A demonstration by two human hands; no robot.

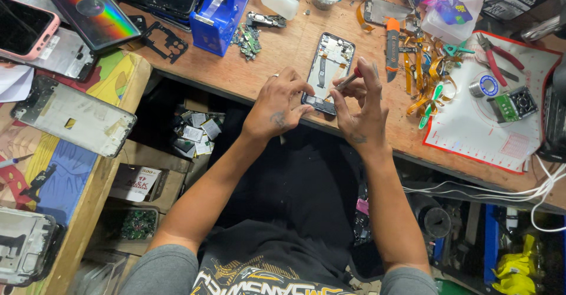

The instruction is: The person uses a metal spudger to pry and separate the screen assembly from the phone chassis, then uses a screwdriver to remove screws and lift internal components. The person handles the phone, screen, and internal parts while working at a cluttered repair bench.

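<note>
Opened phone [328, 71] under both hands, lower edge hidden, screwdriver [349, 80] tip obscured

Just one view here, a head-worn camera looking almost straight down from above the person's own lap. Both forearms run up from the bottom edge and meet around the middle of the frame, so the hands sit pretty close to the lens. The wooden workbench [295, 41] cuts diagonally across the top half, from upper left down to the right edge. A second side table [127, 71] with a colourful cover fills the left edge. Below the bench edge you see down to the floor clutter.
</note>
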